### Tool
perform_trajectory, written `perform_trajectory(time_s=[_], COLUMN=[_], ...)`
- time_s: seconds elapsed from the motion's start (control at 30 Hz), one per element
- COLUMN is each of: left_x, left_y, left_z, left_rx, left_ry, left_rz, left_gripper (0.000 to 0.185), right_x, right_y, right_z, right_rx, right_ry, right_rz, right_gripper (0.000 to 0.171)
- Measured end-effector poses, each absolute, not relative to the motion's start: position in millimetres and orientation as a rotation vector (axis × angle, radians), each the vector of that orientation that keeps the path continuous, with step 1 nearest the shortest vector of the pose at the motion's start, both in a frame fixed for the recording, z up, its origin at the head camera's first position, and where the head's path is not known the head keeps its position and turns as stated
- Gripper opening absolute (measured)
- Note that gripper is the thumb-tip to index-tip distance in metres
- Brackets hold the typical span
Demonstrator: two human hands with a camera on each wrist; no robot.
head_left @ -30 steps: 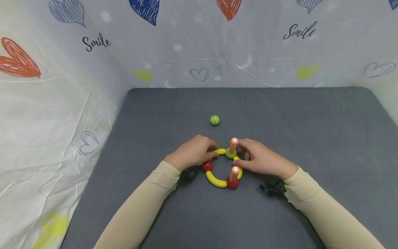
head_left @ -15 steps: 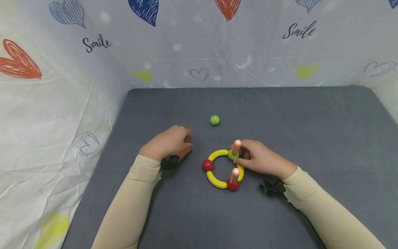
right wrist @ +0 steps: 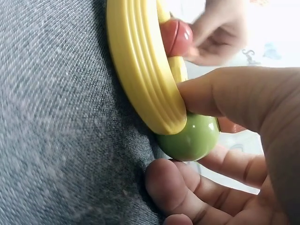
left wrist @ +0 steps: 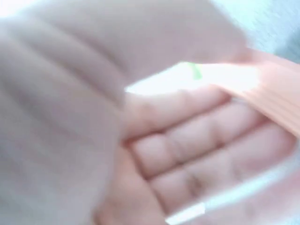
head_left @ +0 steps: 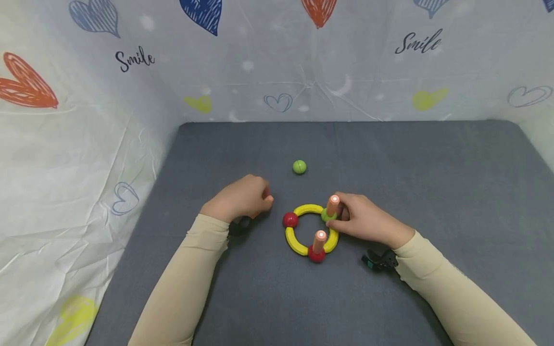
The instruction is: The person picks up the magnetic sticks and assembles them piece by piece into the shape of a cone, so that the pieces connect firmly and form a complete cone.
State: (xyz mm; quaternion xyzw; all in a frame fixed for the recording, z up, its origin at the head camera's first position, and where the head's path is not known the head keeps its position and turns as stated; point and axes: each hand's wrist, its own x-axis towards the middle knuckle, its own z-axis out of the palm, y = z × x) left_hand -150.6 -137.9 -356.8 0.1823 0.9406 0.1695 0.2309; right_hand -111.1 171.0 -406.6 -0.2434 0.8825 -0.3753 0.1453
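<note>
A ring of curved yellow magnetic sticks (head_left: 296, 242) joined by balls lies on the grey table. Its joints are a red ball (head_left: 290, 219) at left, a second red ball (head_left: 316, 254) at the front and a green ball (head_left: 327, 215) at back right. Straight orange sticks stand on the front red ball and the green ball. My right hand (head_left: 368, 216) pinches the ring at the green ball, thumb against a yellow stick (right wrist: 145, 61). Left of the ring, my left hand (head_left: 240, 197) holds a ridged orange stick (left wrist: 276, 91), hidden in the head view.
Behind the ring lies a loose green ball (head_left: 299, 166). The grey table (head_left: 433, 182) reaches back to a white cloth (head_left: 368, 62) printed with hearts and "Smile". Another cloth side hangs at the left.
My left hand left the ring, moved left to the orange stick, then came slightly back right. The ring has turned a little clockwise under my right hand, which stays nearly in place.
</note>
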Motion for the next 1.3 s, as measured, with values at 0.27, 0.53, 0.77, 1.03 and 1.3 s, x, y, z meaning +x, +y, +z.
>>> perform_trajectory(time_s=[0.27,0.53,0.77,1.03,1.3], left_x=[-146,-140,-138,-144,-147], left_y=[-128,-120,-117,-116,-110], left_z=[-348,-348,-350,-357,-377], left_rx=[0.778,1.049,0.964,0.756,0.643], left_ry=[2.657,2.564,2.490,2.481,2.439], left_rz=[0.895,1.236,1.218,0.857,0.669], left_gripper=[0.009,0.005,0.009,0.020,0.033], right_x=[-112,-112,-112,-111,-109], right_y=[169,170,171,172,169], right_z=[-406,-406,-407,-408,-408], right_rx=[-0.621,-0.624,-0.642,-0.643,-0.665], right_ry=[2.535,2.536,2.530,2.524,2.528], right_rz=[-1.036,-1.033,-1.038,-1.039,-1.037], right_gripper=[0.028,0.032,0.035,0.033,0.032])
